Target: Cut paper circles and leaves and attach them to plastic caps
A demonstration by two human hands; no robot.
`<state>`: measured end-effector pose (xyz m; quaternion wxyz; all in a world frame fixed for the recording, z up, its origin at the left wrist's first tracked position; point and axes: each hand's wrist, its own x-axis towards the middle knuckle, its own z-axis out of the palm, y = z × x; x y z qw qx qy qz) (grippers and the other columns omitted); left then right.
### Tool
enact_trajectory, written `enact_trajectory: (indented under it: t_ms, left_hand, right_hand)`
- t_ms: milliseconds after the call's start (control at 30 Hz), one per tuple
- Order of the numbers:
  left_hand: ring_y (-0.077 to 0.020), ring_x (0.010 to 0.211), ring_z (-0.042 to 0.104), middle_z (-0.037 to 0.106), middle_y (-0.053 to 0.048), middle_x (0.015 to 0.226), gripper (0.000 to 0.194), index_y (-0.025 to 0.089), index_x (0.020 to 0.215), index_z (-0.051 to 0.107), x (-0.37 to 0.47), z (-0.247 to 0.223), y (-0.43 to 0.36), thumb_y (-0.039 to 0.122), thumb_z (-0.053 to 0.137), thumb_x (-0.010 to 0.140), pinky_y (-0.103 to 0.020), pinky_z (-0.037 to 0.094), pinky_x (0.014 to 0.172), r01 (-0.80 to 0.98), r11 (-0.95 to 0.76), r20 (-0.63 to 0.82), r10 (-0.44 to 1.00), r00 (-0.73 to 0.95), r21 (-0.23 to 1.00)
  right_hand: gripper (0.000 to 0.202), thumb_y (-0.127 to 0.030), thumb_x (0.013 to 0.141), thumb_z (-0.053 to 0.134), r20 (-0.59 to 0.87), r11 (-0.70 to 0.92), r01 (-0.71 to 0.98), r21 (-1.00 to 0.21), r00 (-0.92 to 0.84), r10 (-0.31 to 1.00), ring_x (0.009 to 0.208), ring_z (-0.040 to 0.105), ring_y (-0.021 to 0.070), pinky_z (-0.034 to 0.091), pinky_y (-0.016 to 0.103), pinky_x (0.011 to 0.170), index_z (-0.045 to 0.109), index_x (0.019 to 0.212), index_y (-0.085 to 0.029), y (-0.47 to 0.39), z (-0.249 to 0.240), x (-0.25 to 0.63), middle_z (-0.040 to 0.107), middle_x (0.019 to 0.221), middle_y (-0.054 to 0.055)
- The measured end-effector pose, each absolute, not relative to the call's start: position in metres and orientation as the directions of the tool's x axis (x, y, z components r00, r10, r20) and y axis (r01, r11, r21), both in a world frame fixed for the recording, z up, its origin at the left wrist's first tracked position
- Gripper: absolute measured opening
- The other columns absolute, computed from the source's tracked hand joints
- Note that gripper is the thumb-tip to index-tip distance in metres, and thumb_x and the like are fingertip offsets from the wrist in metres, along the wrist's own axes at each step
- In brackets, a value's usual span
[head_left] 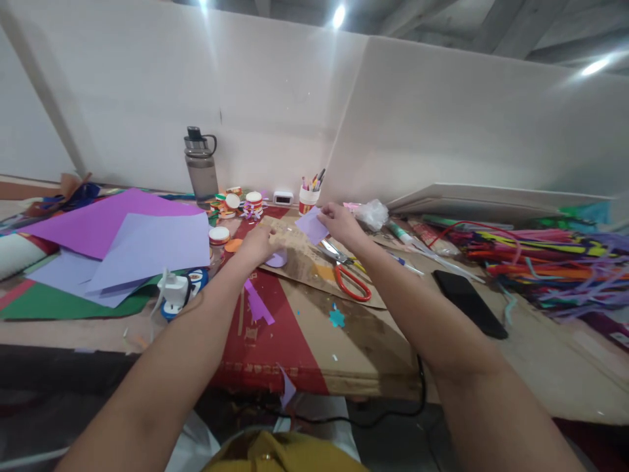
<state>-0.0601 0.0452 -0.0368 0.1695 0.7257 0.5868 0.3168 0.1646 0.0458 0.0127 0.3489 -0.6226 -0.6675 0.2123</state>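
One lilac paper piece (309,228): in the right hand, over the brown cardboard sheet (295,262), between the two hands.
Right hand (340,224): thumb and fingers pinch the paper by its right edge.
Left hand (259,244): over the cardboard's left end, next to a curved lilac scrap (276,259); I cannot tell whether its fingers grip anything.
Scissors (352,283): red handles toward the person, blades pointing to the right hand.
Table near side: a purple strip (258,305) and a teal star-shaped cutout (337,318).
Left: an orange disc (233,245) beside a white-topped round piece (219,235); farther out, a large lilac sheet (157,242) overlaps a magenta sheet (108,223).
Right: a black phone (469,305), then a heap of coloured strips (555,262).
Back: a bottle (201,174) and a pen cup (308,198) near the white wall.
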Motion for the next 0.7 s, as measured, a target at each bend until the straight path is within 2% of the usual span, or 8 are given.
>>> enact_trajectory:
  t_ms: [33,100,167,233,333,533,600,700]
  left_hand:
    - [-0.028,0.093,0.066,0.073,-0.013,0.099,0.04,0.019,0.091,0.07,-0.062,-0.04,0.046,0.032,0.084,0.056,-0.033,0.048,0.079,0.806,-0.249,0.196,0.966,0.168,0.538]
    - [-0.0305,0.092,0.067,0.073,-0.012,0.091,0.037,0.02,0.08,0.069,-0.064,-0.045,0.049,0.034,0.087,0.05,-0.033,0.048,0.077,0.868,-0.274,0.092,0.961,0.26,0.414]
    - [-0.0302,0.088,0.068,0.072,-0.011,0.082,0.031,0.022,0.071,0.067,-0.065,-0.048,0.05,0.035,0.086,0.05,-0.032,0.049,0.074,0.884,-0.286,0.039,0.956,0.292,0.369]
    - [-0.0284,0.083,0.068,0.071,-0.008,0.078,0.03,0.022,0.073,0.067,-0.065,-0.047,0.051,0.032,0.086,0.051,-0.031,0.049,0.071,0.877,-0.283,0.031,0.955,0.294,0.389]
    - [-0.026,0.082,0.068,0.073,-0.007,0.086,0.031,0.022,0.086,0.07,-0.062,-0.041,0.049,0.027,0.082,0.058,-0.03,0.05,0.073,0.827,-0.301,0.066,0.949,0.307,0.474]
    - [-0.0244,0.097,0.066,0.073,-0.009,0.103,0.024,0.017,0.102,0.068,-0.053,-0.031,0.042,0.02,0.063,0.079,-0.034,0.05,0.09,0.714,-0.43,0.223,0.902,0.37,0.553]
    - [-0.0253,0.102,0.066,0.072,-0.011,0.108,0.028,0.016,0.107,0.067,-0.052,-0.035,0.042,0.019,0.06,0.08,-0.036,0.049,0.094,0.698,-0.457,0.22,0.887,0.406,0.551]
    - [-0.0275,0.117,0.062,0.068,-0.013,0.123,0.044,0.018,0.117,0.065,-0.053,-0.043,0.041,0.013,0.062,0.073,-0.037,0.045,0.104,0.681,-0.455,0.184,0.882,0.434,0.574]
  right_hand:
    - [0.012,-0.022,0.091,0.053,0.218,0.161,0.662,-0.732,0.003,0.976,0.068,0.059,0.0132,0.048,0.023,0.059,0.062,0.096,-0.015,0.038,0.012,0.167,0.066,0.084,0.003]
    - [0.008,-0.022,0.087,0.057,0.255,0.209,0.646,-0.734,-0.023,0.967,0.068,0.057,0.0134,0.046,0.024,0.06,0.061,0.088,-0.016,0.026,0.011,0.171,0.063,0.079,0.002]
    - [0.007,-0.023,0.085,0.058,0.282,0.241,0.634,-0.735,-0.037,0.959,0.069,0.055,0.0137,0.044,0.024,0.062,0.06,0.084,-0.016,0.017,0.011,0.173,0.062,0.076,0.001]
    - [0.008,-0.024,0.084,0.058,0.309,0.272,0.597,-0.755,-0.042,0.95,0.07,0.054,0.0138,0.043,0.025,0.064,0.06,0.083,-0.017,0.009,0.013,0.173,0.062,0.076,0.001]
    - [0.008,-0.026,0.083,0.057,0.387,0.349,0.535,-0.769,-0.045,0.921,0.07,0.052,0.014,0.041,0.026,0.065,0.059,0.082,-0.018,0.0,0.015,0.17,0.06,0.076,0.0]
    - [0.015,-0.033,0.087,0.053,0.611,0.499,0.497,-0.71,0.082,0.788,0.076,0.053,0.017,0.041,0.03,0.071,0.058,0.089,-0.019,-0.013,0.008,0.165,0.062,0.084,0.003]
    - [0.017,-0.032,0.088,0.051,0.632,0.496,0.542,-0.678,0.087,0.77,0.079,0.055,0.0183,0.042,0.031,0.076,0.059,0.094,-0.018,-0.016,0.001,0.166,0.064,0.089,0.006]
    - [0.016,-0.027,0.089,0.049,0.594,0.44,0.632,-0.638,0.04,0.803,0.084,0.057,0.0198,0.043,0.033,0.081,0.061,0.096,-0.017,-0.016,-0.012,0.17,0.067,0.094,0.008]
